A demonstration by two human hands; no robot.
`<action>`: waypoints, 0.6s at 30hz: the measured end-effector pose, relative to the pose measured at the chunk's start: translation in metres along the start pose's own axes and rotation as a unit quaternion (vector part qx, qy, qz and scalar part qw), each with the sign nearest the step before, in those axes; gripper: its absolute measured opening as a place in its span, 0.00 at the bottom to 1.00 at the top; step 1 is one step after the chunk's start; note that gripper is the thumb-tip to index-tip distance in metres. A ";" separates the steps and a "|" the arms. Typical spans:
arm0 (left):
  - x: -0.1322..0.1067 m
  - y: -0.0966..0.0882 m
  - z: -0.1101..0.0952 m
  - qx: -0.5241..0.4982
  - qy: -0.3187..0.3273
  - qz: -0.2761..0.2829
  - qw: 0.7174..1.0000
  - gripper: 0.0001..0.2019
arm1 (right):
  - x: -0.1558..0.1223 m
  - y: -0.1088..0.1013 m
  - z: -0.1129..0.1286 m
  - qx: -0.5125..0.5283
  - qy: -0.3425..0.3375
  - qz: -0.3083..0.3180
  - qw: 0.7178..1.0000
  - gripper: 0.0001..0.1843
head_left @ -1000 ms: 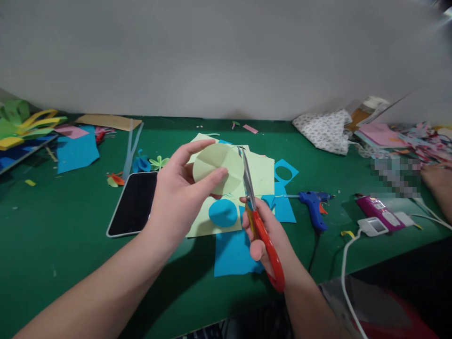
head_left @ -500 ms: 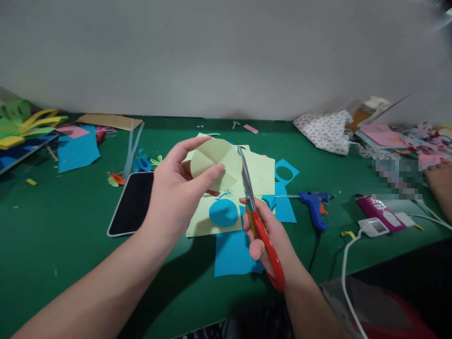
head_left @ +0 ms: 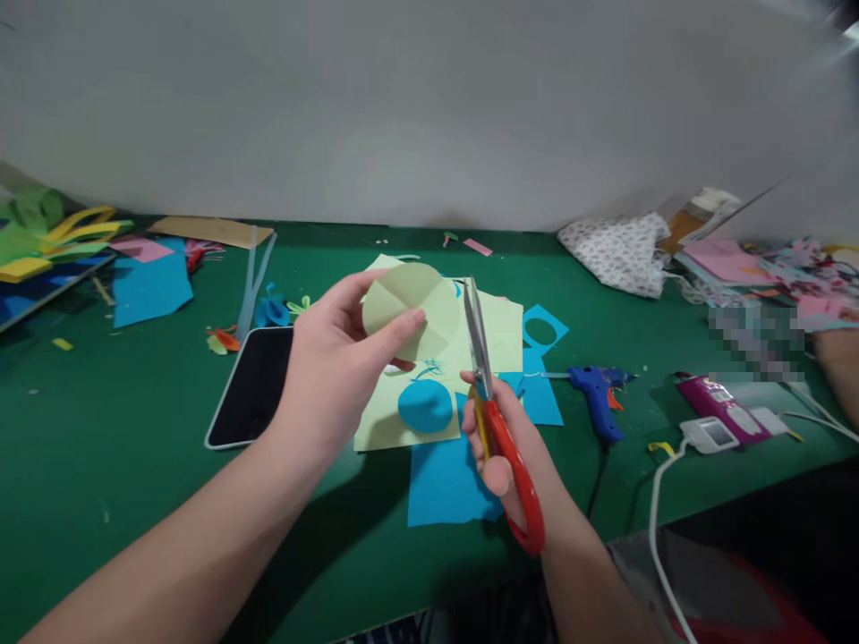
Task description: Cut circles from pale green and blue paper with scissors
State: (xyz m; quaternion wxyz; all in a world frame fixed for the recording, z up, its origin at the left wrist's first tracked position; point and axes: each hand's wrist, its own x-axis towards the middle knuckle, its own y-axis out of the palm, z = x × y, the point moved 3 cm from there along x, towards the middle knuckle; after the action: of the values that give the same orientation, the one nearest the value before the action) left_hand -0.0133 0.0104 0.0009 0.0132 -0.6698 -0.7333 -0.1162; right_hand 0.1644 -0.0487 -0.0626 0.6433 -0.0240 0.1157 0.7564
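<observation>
We hold a pale green paper disc [head_left: 420, 309] up off the tabletop [head_left: 134, 420] in our left hand [head_left: 335, 367]. Its fingers [head_left: 403, 331] pinch the disc's left part: the thumb presses on the near face, the forefinger curls along the upper left edge, and the others lie behind it. The disc is thin matte paper, round, with straight fold creases running out from its centre.

Our right hand [head_left: 510, 447] is clenched through the red plastic loops of the scissors [head_left: 493, 402]. The grey metal blades rise from those fingers, nearly together, and stand just right of the disc's right edge. We cannot tell whether the blades touch the paper.

Below the left fingers and the disc, a pale green sheet [head_left: 500, 326] lies flat on the green tabletop. A blue paper circle [head_left: 425, 404] rests on that sheet, between the two hands. Blue paper sheets [head_left: 443, 483] lie under the right fingers, one with square corners. A phone [head_left: 255, 385] with a dark glossy screen lies left of the left wrist. A blue glue gun [head_left: 594, 385] lies right of the right fingers, near them.
</observation>
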 end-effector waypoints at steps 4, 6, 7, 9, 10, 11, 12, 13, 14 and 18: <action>-0.002 0.005 0.000 0.021 0.010 0.041 0.999 0.10 | 0.000 -0.005 -0.001 -0.087 -0.065 -0.003 0.994 0.56; -0.004 0.007 0.000 0.021 0.005 0.051 0.998 0.11 | 0.000 -0.006 -0.002 -0.093 -0.082 -0.005 0.992 0.57; -0.004 0.008 0.001 0.017 -0.001 0.054 0.998 0.11 | 0.000 -0.006 -0.002 -0.092 -0.087 -0.004 0.992 0.57; -0.005 0.008 0.001 0.009 -0.011 0.054 0.998 0.11 | -0.001 -0.005 -0.001 -0.088 -0.089 0.004 0.992 0.55; -0.005 0.008 0.001 0.007 -0.015 0.055 0.998 0.11 | -0.001 -0.004 -0.001 -0.087 -0.089 0.008 0.992 0.54; -0.005 0.008 0.001 0.006 -0.017 0.057 0.998 0.11 | -0.001 -0.004 -0.001 -0.086 -0.088 0.011 0.992 0.54; -0.005 0.008 0.001 0.006 -0.017 0.057 0.998 0.11 | -0.001 -0.003 0.000 -0.085 -0.089 0.013 0.992 0.54; -0.005 0.008 0.001 0.006 -0.018 0.057 0.998 0.11 | -0.002 -0.003 0.000 -0.082 -0.090 0.013 0.992 0.55; -0.005 0.008 0.000 0.007 -0.018 0.057 0.998 0.12 | -0.002 -0.003 0.000 -0.079 -0.093 0.012 0.992 0.55; -0.005 0.009 -0.001 0.011 -0.023 0.054 0.998 0.11 | -0.001 -0.003 -0.001 -0.090 -0.085 0.018 0.992 0.56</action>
State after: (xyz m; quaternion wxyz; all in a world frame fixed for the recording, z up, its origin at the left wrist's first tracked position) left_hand -0.0037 0.0061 0.0020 0.0098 -0.7109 -0.6972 -0.0919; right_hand 0.1673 -0.0494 -0.0637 0.6325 -0.0149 -0.0074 0.7744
